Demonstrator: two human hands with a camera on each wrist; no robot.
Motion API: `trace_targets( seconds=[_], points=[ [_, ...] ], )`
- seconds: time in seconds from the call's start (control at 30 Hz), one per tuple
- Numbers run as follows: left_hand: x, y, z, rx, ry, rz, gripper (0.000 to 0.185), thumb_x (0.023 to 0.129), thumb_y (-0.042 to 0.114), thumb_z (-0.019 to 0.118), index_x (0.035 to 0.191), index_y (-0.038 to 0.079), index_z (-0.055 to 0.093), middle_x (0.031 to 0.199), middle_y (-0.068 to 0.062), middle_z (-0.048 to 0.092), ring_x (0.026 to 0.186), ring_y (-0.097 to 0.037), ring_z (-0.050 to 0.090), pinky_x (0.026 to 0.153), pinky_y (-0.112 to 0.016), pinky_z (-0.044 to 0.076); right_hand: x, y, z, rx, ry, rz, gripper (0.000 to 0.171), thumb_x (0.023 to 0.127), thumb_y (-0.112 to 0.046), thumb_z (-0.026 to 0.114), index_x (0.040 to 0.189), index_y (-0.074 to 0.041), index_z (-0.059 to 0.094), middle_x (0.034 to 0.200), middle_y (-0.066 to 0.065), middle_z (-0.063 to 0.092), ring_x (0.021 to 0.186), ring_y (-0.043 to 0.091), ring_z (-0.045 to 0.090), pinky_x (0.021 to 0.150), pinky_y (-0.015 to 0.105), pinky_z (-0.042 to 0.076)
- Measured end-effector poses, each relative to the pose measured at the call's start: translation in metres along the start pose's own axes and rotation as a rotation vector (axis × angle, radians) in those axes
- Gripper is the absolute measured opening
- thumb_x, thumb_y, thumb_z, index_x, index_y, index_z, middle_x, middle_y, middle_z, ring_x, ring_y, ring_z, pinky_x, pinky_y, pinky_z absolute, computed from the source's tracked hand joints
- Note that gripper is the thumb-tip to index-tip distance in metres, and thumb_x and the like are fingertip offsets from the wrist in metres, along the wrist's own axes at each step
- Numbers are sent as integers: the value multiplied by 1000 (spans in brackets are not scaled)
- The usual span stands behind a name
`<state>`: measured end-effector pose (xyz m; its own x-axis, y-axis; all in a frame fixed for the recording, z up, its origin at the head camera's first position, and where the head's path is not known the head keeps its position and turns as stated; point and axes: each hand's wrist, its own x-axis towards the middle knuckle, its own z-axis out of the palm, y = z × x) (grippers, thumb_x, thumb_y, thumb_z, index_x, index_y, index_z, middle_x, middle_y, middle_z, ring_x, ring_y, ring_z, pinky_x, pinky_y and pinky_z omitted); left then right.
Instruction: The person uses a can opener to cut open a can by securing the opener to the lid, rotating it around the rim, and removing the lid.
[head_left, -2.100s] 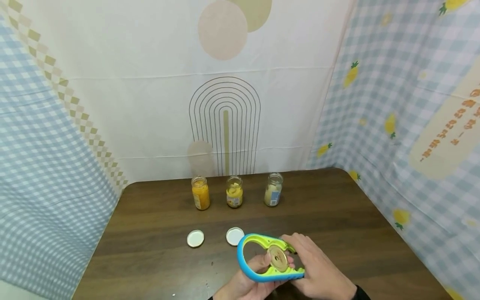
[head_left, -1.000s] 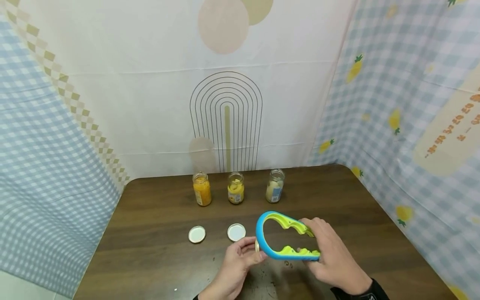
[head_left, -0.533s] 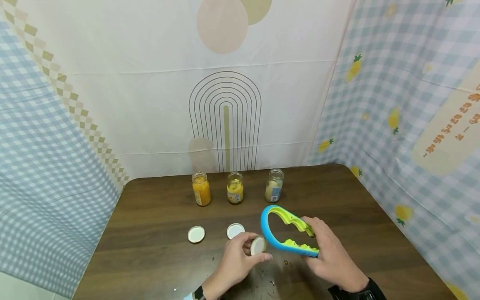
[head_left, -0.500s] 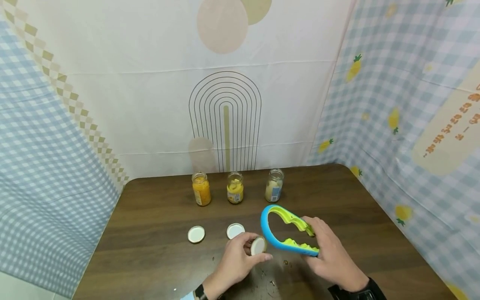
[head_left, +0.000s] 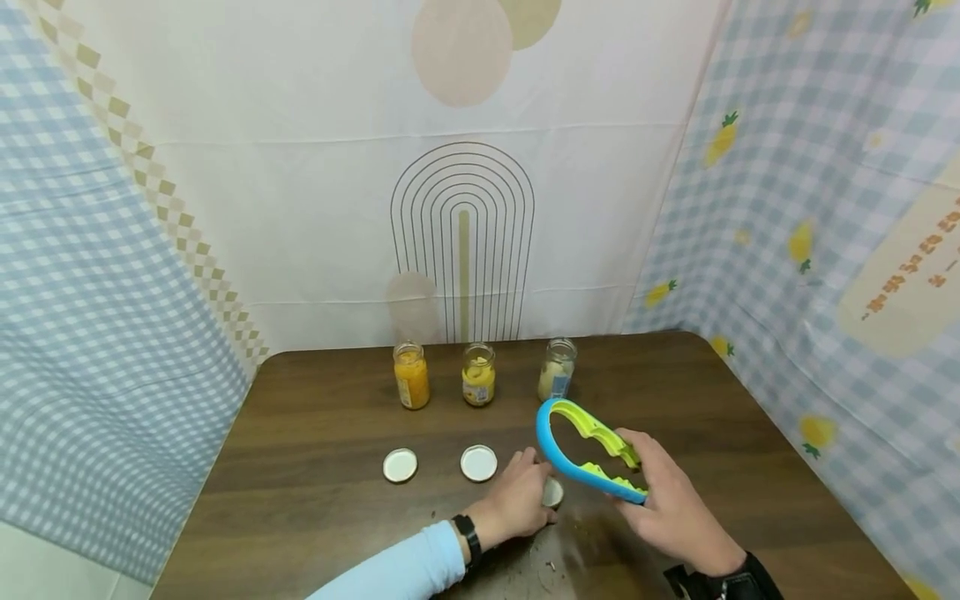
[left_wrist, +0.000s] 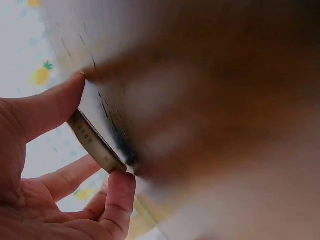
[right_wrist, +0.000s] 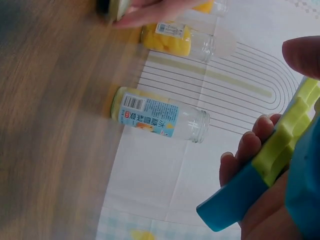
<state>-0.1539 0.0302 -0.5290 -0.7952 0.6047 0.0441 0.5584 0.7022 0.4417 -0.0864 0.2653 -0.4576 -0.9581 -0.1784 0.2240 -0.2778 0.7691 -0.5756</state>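
Note:
My left hand [head_left: 516,497] pinches a jar lid [head_left: 553,492] by its rim, low at the tabletop; whether the lid touches the wood I cannot tell. In the left wrist view the lid's gold edge [left_wrist: 95,143] sits between thumb and fingertip. My right hand [head_left: 673,505] grips the open end of a blue and lime-green jar opener [head_left: 550,443], raised over the table with its loop toward the left. Two more lids, a left one [head_left: 400,465] and a middle one [head_left: 478,463], lie white side up on the table.
Three lidless glass jars stand along the back of the brown table [head_left: 315,483]: one orange-filled [head_left: 412,379], one yellow-filled [head_left: 478,379], one pale-filled with a blue label [head_left: 557,373]. Small wet spots and bits [head_left: 551,567] lie near the front. Patterned cloths hang around.
The lid has passed through the opener's loop side into my left hand, turned white side outward, then moved right and down to the tabletop. My right hand keeps the opener, now tilted.

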Motion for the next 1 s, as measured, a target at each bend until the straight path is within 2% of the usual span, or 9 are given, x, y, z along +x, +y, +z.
trace_targets(
  seconds=[0.1, 0.23, 0.33, 0.4, 0.53, 0.67, 0.77, 0.9, 1.0],
  points=[
    [9, 9, -10, -16, -19, 8, 39, 84, 26, 93, 115, 15, 72, 114, -4, 61, 99, -15, 48, 82, -24, 41, 0, 0, 1, -6, 2, 1, 73, 87, -10, 85, 149, -13, 47, 133, 2, 61, 109, 16, 58, 87, 33, 52],
    [28, 12, -14, -8, -29, -4, 38, 87, 24, 90, 118, 15, 73, 128, -6, 66, 112, -19, 52, 92, -30, 41, -1, 1, 3, -12, 9, 10, 73, 85, -8, 85, 148, -12, 48, 132, 3, 62, 110, 17, 58, 87, 31, 51],
    [42, 12, -16, -5, -39, -27, 39, 90, 26, 85, 122, 8, 73, 124, -7, 73, 108, -21, 57, 92, -32, 40, -2, 1, 4, -10, -2, 20, 73, 86, -8, 85, 149, -11, 47, 133, 3, 62, 110, 17, 58, 87, 30, 51],
    [48, 11, -16, 27, -31, -11, 41, 91, 27, 83, 124, 6, 72, 118, -6, 76, 107, -21, 61, 93, -33, 39, -2, 1, 4, -13, -5, 22, 73, 86, -8, 85, 149, -12, 47, 133, 3, 61, 110, 16, 57, 87, 31, 51],
    [54, 10, -17, 41, -17, -14, 45, 92, 28, 82, 129, 5, 71, 126, -9, 76, 113, -25, 62, 95, -34, 42, -2, 1, 4, -9, -6, 20, 74, 86, -7, 84, 150, -12, 47, 135, 4, 61, 111, 17, 58, 87, 31, 50],
    [53, 9, -17, 43, -33, -26, 49, 94, 29, 81, 135, 5, 69, 133, -11, 73, 120, -27, 60, 98, -34, 43, -2, 2, 3, -5, -19, 29, 74, 87, -8, 84, 151, -10, 46, 137, 6, 61, 116, 23, 60, 88, 33, 51],
    [53, 8, -17, 27, -23, -12, 48, 92, 25, 83, 133, 4, 70, 128, -11, 74, 112, -24, 61, 94, -33, 42, -2, 3, 3, -10, -29, 38, 74, 88, -9, 84, 151, -10, 46, 138, 8, 61, 118, 25, 60, 88, 33, 51],
    [54, 6, -17, 4, 5, 21, 38, 88, 21, 86, 120, 6, 73, 107, -7, 78, 92, -17, 62, 85, -30, 38, -1, 5, 4, -11, -38, 42, 74, 88, -9, 84, 151, -10, 46, 137, 7, 61, 115, 22, 59, 86, 31, 50],
    [58, 0, -9, -1, 14, 30, 35, 87, 23, 86, 116, 9, 73, 97, -2, 78, 84, -13, 61, 83, -31, 37, -1, 5, 5, -8, -42, 41, 73, 88, -10, 84, 151, -10, 47, 137, 7, 61, 114, 22, 59, 85, 30, 50]
  ],
)
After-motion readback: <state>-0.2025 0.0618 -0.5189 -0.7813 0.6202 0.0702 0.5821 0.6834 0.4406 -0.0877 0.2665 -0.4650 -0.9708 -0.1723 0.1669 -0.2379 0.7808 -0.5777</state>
